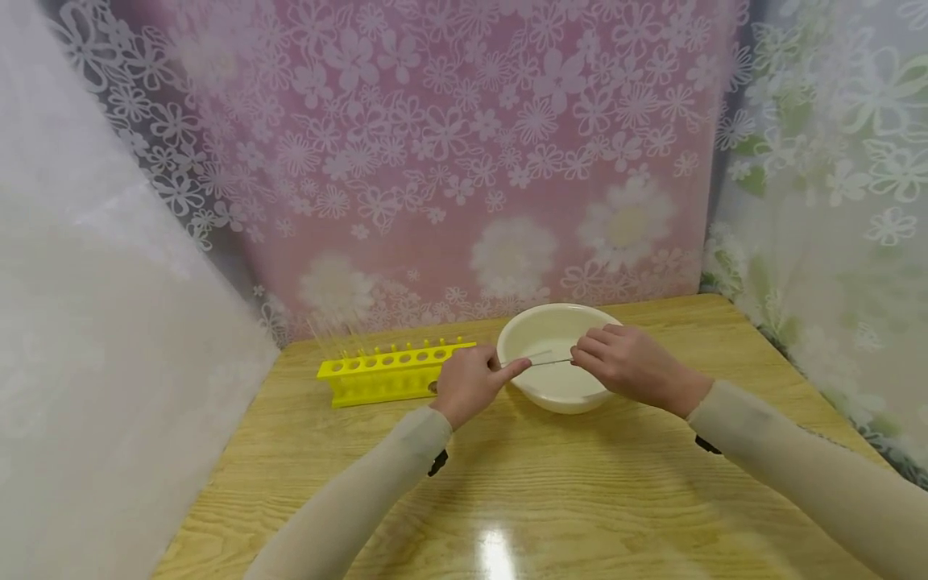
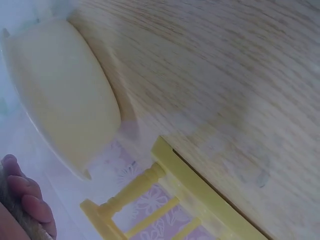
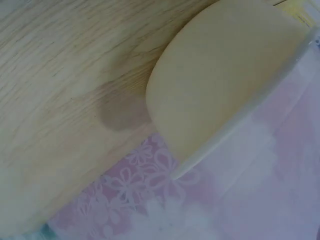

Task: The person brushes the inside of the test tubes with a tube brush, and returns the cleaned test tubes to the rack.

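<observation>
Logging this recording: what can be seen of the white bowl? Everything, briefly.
The white bowl is round and deep, with smooth, plastic-looking walls flaring to the rim. It stands upright on the wooden table, right of the yellow rack. The left hand and right hand hold something thin over it, hiding parts of its rim; whether they touch it is unclear.

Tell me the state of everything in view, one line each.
White bowl: upright
Yellow rack: upright
Other tubes: standing at rack's left end
Left hand: gripping clear tube
Clear tube: held over bowl
Right hand: pinching thin rod
Thin rod: held over bowl
</observation>
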Action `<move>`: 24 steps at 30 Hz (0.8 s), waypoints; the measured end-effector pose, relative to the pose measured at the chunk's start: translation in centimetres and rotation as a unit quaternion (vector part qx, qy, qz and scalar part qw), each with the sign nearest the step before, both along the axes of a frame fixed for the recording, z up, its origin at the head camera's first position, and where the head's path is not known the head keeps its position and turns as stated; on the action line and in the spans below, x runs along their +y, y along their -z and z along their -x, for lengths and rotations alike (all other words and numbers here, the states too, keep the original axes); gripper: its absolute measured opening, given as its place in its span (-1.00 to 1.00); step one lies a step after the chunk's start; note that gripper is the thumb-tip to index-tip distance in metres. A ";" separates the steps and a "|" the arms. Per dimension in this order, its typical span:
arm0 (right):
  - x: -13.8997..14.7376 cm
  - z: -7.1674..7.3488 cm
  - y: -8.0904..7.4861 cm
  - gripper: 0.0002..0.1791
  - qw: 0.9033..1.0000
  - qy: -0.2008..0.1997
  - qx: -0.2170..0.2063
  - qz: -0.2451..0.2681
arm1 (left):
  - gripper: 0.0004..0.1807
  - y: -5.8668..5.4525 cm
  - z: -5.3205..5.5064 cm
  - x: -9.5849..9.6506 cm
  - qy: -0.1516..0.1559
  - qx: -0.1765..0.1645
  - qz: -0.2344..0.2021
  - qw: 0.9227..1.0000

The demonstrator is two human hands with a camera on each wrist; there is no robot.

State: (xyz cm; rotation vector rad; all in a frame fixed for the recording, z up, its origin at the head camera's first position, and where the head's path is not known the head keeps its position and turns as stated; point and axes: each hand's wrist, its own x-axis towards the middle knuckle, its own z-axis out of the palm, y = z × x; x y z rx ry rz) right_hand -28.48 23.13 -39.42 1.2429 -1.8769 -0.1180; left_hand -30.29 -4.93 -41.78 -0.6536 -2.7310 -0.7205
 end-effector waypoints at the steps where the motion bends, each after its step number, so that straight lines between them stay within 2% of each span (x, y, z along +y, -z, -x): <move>1: 0.0 0.0 0.0 -0.58 1.000 -0.003 -0.023 0.008 | -0.30 0.1 0.0 -0.1 0.001 0.008 0.002 1.000; 3: -0.1 -0.2 0.0 -0.65 0.996 -0.009 -0.087 0.033 | -0.30 0.2 0.1 -0.2 0.002 0.027 0.007 1.000; 5: -0.2 -0.4 -0.1 -0.78 0.982 -0.003 -0.177 0.064 | -0.31 0.3 0.2 -0.2 0.001 0.046 0.019 0.999; 6: -0.2 -0.5 -0.2 -0.82 0.968 0.000 -0.238 0.081 | -0.31 0.2 0.2 -0.2 0.000 0.054 0.025 0.998; 7: -0.2 -0.6 -0.2 -0.83 0.947 0.005 -0.307 0.099 | -0.32 0.2 0.2 -0.2 -0.001 0.064 0.032 0.997; 8: -0.2 -0.5 -0.3 -0.85 0.918 0.008 -0.379 0.118 | -0.34 0.2 0.2 -0.2 -0.001 0.076 0.039 0.996; 9: -0.1 -0.5 -0.4 -0.85 0.883 0.011 -0.447 0.139 | -0.36 0.2 0.1 -0.2 -0.002 0.088 0.045 0.995; 10: 0.0 -0.3 -0.5 -0.82 0.844 0.012 -0.513 0.158 | -0.38 0.2 0.1 -0.2 0.000 0.102 0.053 0.993; 12: 0.2 -0.1 -0.7 -0.69 0.753 0.007 -0.627 0.199 | -0.40 0.3 0.0 -0.2 0.007 0.139 0.062 0.988; 14: 0.4 0.2 -0.6 -0.60 0.669 -0.010 -0.706 0.231 | -0.42 0.4 -0.2 -0.2 0.015 0.178 0.068 0.982; 16: 0.5 0.3 -0.5 -0.57 0.588 -0.029 -0.765 0.259 | -0.41 0.4 -0.3 -0.2 0.021 0.214 0.073 0.974; 17: 0.5 0.3 -0.5 -0.58 0.551 -0.035 -0.788 0.273 | -0.40 0.4 -0.3 -0.2 0.023 0.227 0.073 0.971; 18: 0.4 0.3 -0.4 -0.59 0.522 -0.038 -0.803 0.285 | -0.40 0.4 -0.3 -0.2 0.022 0.237 0.074 0.968; 19: 0.4 0.2 -0.4 -0.59 0.505 -0.037 -0.811 0.294 | -0.39 0.4 -0.3 -0.2 0.022 0.244 0.074 0.967; 20: 0.3 0.2 -0.3 -0.59 0.502 -0.036 -0.810 0.300 | -0.40 0.4 -0.3 -0.2 0.021 0.247 0.074 0.966; 21: 0.3 0.1 -0.3 -0.59 0.516 -0.028 -0.801 0.303 | -0.40 0.4 -0.3 -0.1 0.021 0.245 0.073 0.966; 22: 0.2 0.0 -0.3 -0.59 0.546 -0.020 -0.781 0.302 | -0.40 0.3 -0.3 -0.1 0.020 0.239 0.072 0.968; 23: 0.1 -0.1 -0.2 -0.60 0.591 -0.010 -0.751 0.296 | -0.41 0.3 -0.3 -0.1 0.019 0.229 0.070 0.971; 24: 0.0 -0.1 -0.2 -0.63 0.646 0.002 -0.708 0.284 | -0.41 0.3 -0.3 -0.1 0.017 0.217 0.067 0.974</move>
